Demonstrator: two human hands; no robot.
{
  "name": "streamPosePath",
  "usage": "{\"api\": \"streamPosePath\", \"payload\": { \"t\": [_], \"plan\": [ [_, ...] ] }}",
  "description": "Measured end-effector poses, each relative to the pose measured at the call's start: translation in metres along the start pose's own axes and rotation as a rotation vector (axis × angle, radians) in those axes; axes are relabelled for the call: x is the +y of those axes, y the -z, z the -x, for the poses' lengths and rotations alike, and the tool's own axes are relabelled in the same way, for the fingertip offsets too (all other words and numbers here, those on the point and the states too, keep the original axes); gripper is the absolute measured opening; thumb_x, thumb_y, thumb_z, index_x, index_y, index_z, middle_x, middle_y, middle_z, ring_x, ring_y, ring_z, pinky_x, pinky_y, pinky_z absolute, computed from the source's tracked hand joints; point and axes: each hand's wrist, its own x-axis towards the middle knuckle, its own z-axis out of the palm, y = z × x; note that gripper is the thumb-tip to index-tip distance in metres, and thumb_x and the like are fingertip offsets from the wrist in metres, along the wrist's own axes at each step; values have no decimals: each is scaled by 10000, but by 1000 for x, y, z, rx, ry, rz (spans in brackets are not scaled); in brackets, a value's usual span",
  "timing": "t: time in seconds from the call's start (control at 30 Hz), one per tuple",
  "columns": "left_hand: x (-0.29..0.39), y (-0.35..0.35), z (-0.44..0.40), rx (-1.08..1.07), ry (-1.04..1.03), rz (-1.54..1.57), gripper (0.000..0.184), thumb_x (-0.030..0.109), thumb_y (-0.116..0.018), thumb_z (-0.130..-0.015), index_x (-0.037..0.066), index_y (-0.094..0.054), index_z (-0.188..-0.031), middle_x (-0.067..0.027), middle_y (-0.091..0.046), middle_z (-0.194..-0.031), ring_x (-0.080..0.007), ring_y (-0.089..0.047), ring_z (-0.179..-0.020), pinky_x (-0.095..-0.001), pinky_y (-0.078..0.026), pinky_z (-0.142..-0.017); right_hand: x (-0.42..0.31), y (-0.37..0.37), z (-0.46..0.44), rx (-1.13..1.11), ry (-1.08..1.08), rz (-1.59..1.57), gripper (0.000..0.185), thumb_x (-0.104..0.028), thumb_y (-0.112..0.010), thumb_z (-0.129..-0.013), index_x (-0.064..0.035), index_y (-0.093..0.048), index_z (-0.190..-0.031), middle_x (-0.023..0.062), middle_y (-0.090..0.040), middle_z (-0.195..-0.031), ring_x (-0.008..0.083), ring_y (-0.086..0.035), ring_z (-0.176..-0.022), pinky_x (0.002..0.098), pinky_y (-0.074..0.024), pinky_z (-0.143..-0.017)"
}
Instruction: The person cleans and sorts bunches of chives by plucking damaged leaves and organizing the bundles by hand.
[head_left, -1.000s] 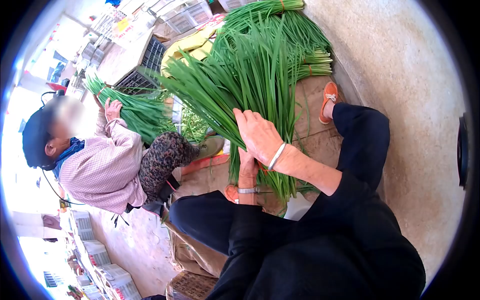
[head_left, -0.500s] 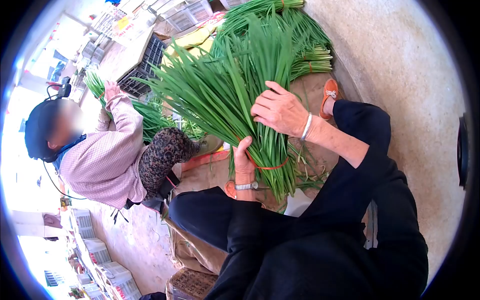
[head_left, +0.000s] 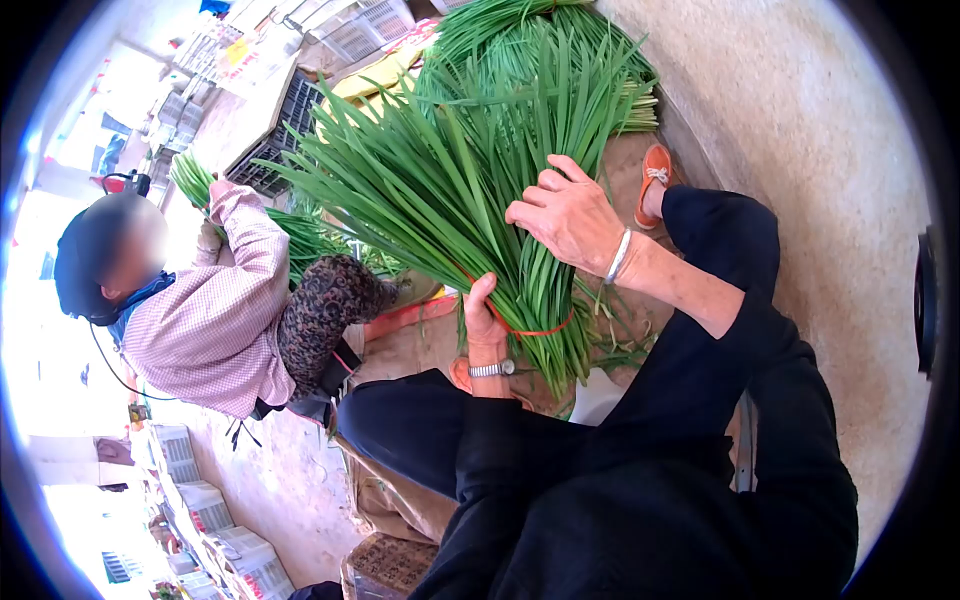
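Observation:
A large bunch of garlic chives [head_left: 430, 190] rises in front of me, its long flat leaves fanned out toward the far side. An orange-red band [head_left: 545, 331] circles it near the cut ends. My left hand [head_left: 483, 315] is closed around the lower bunch beside the band, thumb up; its other fingers are hidden behind the stems. Against the right side of the leaves lies my right hand [head_left: 570, 215], its fingers bent and apart, touching the leaves without closing round them.
More banded chive bunches [head_left: 490, 40] are piled beyond mine. At left, a seated person [head_left: 200, 320] handles another chive bunch [head_left: 190, 180]. Dark crates [head_left: 290, 115] stand behind that person. Loose leaves [head_left: 625, 345] lie on the floor by my right knee.
The leaves have spread wider to the right and the fan has loosened. My right hand has shifted slightly, its fingers opening a little. My left hand keeps its hold.

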Motion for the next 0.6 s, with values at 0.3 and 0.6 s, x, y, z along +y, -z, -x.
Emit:
{"api": "streamPosePath", "payload": {
  "t": [0.3,0.6],
  "plan": [
    [0,-9,0,-9,-15,5,516,149,-575,-781,-22,-443,-1249,-135,-564,-1177,-273,-568,-1042,-410,-451,-937,-16,-4,-12,41,-197,-49,125,-198,-677,-719,-134,-579,-760,9,-552,-679,208,-524,-761,407,-350,-930],
    [-2,-8,1,-20,-2,75,559,96,-559,-772,-12,-385,-1292,-136,-526,-1213,-272,-542,-1085,-407,-443,-956,-26,-13,-19,68,-286,-61,205,-265,-726,-681,-131,-573,-707,1,-561,-670,206,-524,-747,446,-329,-957]
  ]
}}
